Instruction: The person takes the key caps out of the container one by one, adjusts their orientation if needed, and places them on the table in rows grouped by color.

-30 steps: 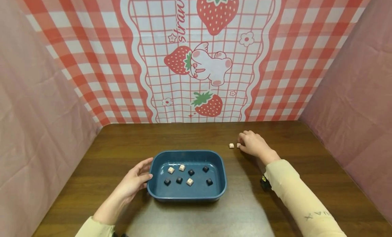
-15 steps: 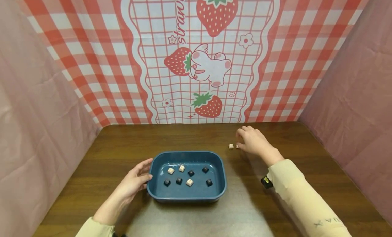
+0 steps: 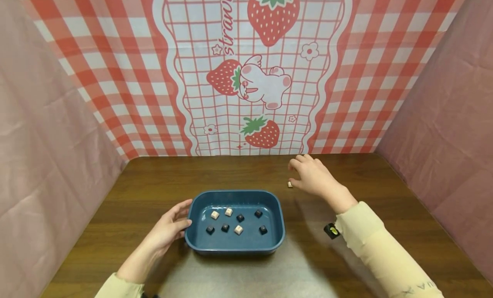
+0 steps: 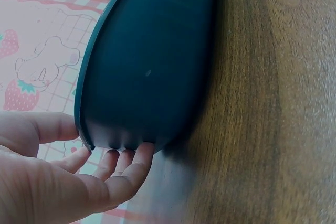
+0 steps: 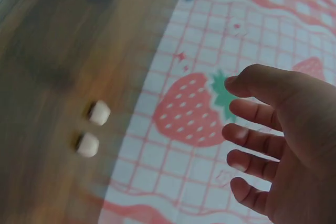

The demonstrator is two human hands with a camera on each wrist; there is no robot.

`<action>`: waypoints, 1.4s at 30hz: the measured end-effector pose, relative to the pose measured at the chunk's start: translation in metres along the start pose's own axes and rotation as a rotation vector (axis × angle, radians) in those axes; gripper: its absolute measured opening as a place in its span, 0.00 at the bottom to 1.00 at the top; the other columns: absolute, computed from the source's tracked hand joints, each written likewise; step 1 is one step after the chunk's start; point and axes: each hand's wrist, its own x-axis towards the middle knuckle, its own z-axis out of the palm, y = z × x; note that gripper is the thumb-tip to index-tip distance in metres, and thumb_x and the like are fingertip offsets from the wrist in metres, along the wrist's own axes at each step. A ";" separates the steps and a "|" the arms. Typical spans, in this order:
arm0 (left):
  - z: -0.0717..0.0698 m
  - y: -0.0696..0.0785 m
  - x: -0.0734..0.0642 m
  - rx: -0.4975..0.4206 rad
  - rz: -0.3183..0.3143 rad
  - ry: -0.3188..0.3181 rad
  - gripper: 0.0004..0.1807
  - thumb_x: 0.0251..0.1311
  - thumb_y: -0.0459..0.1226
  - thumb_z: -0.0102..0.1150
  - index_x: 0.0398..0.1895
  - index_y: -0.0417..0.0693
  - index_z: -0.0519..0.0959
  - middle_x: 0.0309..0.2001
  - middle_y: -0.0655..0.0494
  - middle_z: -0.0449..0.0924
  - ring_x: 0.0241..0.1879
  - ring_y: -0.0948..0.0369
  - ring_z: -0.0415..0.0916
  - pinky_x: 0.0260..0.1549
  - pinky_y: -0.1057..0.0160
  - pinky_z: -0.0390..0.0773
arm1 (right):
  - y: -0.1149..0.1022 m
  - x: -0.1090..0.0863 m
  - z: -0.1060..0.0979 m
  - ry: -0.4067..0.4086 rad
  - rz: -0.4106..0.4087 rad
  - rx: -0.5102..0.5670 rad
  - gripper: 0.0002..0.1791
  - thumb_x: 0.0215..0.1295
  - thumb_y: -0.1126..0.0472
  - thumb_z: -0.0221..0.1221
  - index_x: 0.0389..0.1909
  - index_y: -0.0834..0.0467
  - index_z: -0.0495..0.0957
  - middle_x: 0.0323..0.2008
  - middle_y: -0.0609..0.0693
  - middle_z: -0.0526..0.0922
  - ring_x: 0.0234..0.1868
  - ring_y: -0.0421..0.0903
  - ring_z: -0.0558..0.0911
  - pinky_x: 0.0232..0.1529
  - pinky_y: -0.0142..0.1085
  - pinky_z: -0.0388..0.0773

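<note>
A blue rectangular tray (image 3: 235, 242) stands on the table, with several white keycaps (image 3: 239, 230) and black keycaps (image 3: 263, 230) scattered over its bottom. My left hand (image 3: 169, 225) touches the tray's left side; in the left wrist view its fingertips (image 4: 144, 153) rest against the outer wall, close to the rim. To the right of the tray, my right hand (image 3: 313, 176) hovers over the table with loosely bent fingers and holds nothing. Two white keycaps (image 5: 99, 113) lie side by side on the table near it; in the head view the hand hides one of them.
The brown wooden table (image 3: 154, 174) ends at a red-checked strawberry cloth (image 3: 246, 135) at the back. Pink curtains (image 3: 443, 118) close off both sides. A small black device (image 3: 332, 230) sits by the right wrist.
My right hand has moved slightly left and lifted, so its thumb now overlaps the left white keycap. The left hand and the tray stay put.
</note>
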 end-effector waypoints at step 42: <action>0.001 0.001 -0.001 -0.006 -0.009 0.003 0.32 0.62 0.25 0.46 0.71 0.42 0.54 0.63 0.33 0.61 0.49 0.51 0.72 0.39 0.59 0.77 | -0.113 -0.015 0.027 0.068 -0.360 0.131 0.15 0.54 0.52 0.66 0.40 0.51 0.76 0.38 0.43 0.75 0.40 0.43 0.72 0.39 0.40 0.70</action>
